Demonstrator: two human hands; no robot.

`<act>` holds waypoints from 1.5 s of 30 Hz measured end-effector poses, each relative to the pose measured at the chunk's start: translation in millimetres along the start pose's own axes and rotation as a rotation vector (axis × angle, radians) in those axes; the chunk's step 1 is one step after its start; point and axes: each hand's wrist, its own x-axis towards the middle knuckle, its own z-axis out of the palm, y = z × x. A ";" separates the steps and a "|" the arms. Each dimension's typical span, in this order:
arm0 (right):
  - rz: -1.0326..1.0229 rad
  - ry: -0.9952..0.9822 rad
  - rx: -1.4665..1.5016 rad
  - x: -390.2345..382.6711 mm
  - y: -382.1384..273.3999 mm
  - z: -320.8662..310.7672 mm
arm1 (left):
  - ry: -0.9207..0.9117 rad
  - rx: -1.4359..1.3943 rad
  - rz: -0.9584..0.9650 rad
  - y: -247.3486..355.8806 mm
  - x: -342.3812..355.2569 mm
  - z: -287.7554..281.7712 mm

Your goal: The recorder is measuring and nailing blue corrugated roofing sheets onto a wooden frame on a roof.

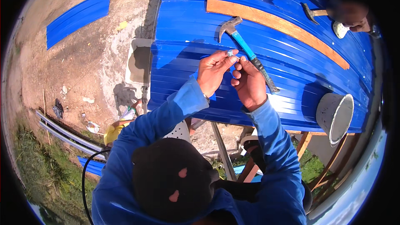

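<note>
My left hand point(211, 74) and my right hand point(251, 84) meet above the blue corrugated roof sheet point(179, 25). Between their fingertips is a small roofing nail point(230, 53) with a broad silvery head, pinched by both hands. A claw hammer point(243, 44) with a turquoise shaft and black grip slants just beyond and beside my right hand, its head pointing away from me. Whether the right hand touches the hammer's grip, I cannot tell.
A wooden plank point(279, 29) lies across the sheet beyond the hammer. At the right stands a tilted grey bucket point(327, 114). Another person's hand point(361, 24) is at the far right near a second hammer point(310, 14). The sheet's left edge drops to the ground.
</note>
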 end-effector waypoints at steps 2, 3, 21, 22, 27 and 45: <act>0.058 -0.012 0.088 8.1 23.4 5.5 | 0.066 0.119 0.078 5.4 0.8 -11.1; 0.074 -0.016 0.121 10.3 32.2 9.7 | 0.100 0.153 0.086 7.3 1.9 -16.0; -0.771 0.331 -1.775 45.0 -10.9 -75.9 | 0.209 0.777 0.443 6.0 56.8 -137.0; -0.593 0.239 -1.624 39.1 -9.0 -69.5 | 0.217 0.777 0.443 7.0 56.5 -138.4; -0.317 0.138 -0.875 -9.9 19.0 -16.3 | 0.198 0.744 0.443 6.0 54.0 -139.5; -0.649 -0.008 -1.255 -61.1 45.8 16.2 | 0.153 0.897 0.653 3.2 50.2 -133.3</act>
